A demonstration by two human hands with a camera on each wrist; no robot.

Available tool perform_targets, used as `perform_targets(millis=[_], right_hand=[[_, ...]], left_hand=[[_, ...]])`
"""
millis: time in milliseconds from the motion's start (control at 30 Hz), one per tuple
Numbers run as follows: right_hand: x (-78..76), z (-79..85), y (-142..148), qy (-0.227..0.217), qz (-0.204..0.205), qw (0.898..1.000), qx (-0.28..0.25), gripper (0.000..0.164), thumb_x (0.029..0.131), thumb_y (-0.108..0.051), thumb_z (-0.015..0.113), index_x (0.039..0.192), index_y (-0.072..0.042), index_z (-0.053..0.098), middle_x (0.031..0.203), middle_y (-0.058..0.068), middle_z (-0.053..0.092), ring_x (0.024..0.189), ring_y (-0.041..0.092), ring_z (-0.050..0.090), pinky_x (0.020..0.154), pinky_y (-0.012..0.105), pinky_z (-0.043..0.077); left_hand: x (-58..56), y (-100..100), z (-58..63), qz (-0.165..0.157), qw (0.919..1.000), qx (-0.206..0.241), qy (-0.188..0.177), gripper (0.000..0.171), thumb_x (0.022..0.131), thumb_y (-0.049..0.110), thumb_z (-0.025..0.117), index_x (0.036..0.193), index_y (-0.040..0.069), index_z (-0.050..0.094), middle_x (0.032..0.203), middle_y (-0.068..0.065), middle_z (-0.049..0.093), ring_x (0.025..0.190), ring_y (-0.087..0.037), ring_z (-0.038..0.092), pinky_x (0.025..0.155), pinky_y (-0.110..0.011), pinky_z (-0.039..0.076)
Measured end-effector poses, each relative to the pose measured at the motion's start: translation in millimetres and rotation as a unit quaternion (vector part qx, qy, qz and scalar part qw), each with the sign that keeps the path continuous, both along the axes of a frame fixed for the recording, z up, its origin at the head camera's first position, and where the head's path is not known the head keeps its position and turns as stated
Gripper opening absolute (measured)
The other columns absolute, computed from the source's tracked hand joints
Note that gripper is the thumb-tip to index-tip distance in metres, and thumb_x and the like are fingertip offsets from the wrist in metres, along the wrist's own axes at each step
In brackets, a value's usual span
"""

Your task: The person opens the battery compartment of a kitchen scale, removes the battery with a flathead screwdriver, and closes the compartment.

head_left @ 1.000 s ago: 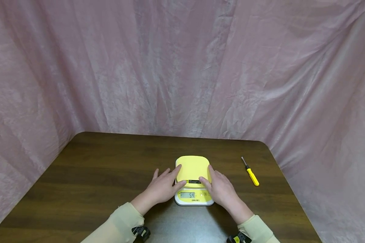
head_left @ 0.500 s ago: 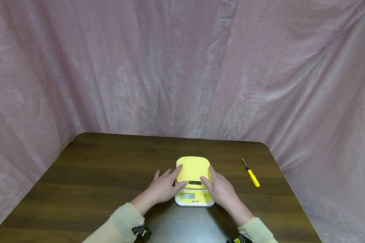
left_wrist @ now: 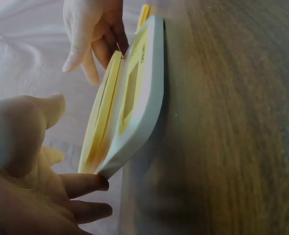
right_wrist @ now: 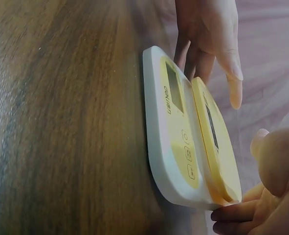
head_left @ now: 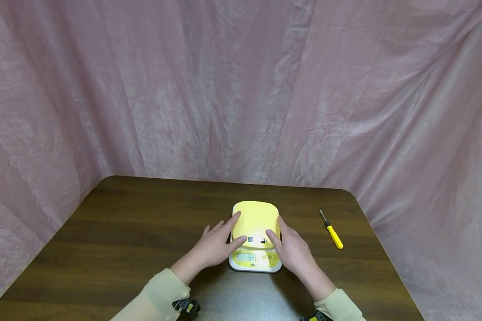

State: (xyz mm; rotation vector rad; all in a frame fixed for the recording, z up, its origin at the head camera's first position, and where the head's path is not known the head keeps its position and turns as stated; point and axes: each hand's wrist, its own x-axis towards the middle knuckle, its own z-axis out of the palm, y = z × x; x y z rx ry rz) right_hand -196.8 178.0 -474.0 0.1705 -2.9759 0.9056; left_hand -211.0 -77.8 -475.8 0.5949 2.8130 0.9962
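Observation:
A yellow and white digital scale (head_left: 255,220) lies between both hands near the middle of the table, its display (head_left: 246,257) lit with digits. At its left side is my left hand (head_left: 210,247), fingers extended and fingertips at the scale's edge. My right hand (head_left: 293,249) is set the same way along the right side. In the left wrist view the left fingertips meet the white base (left_wrist: 151,107), while the thumb stands apart from the yellow plate (left_wrist: 102,110). The right wrist view has the right fingertips at the base's far corner; the scale's underside is hidden.
A yellow-handled screwdriver (head_left: 334,236) lies on the brown wooden table (head_left: 144,223) to the right of the scale. Pink curtains (head_left: 241,89) hang behind the table and along its sides. Each wrist wears a dark strapped device (head_left: 186,307).
The scale's far end now appears higher and the scale is tilted slightly towards me, with glare over its black label. Both hands keep nearly the same place beside it. The screwdriver lies as before.

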Motion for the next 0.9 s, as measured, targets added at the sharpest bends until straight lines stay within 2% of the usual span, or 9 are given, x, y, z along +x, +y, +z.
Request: perform_targets(millis=[433,900], right_hand=[[-1.3,4.2,-2,0.029,-0.009,0.999,-0.027,0.079,0.116,-0.048,0.055,0.171,0.004,0.031,0.166,0.030,0.047,0.151,0.049,0.047,0.118,0.067,0.042],[-5.5,17.1,-5,0.066,-0.023,0.996,-0.055,0.083,0.114,-0.048,0.061,0.173,0.000,0.029,0.167,0.029,0.046,0.152,0.049,0.046,0.118,0.068,0.042]], left_hand=[[-3.8,-2,7.3,0.019,0.9994,0.024,0.014,0.085,0.110,0.054,0.065,0.177,0.019,0.027,0.171,-0.013,0.046,0.158,-0.054,0.034,0.123,-0.082,0.017],[-8.9,-4,19.8,0.030,0.9977,0.033,0.051,0.088,0.110,0.051,0.067,0.179,0.022,0.021,0.172,-0.017,0.044,0.159,-0.052,0.035,0.122,-0.081,0.020]])
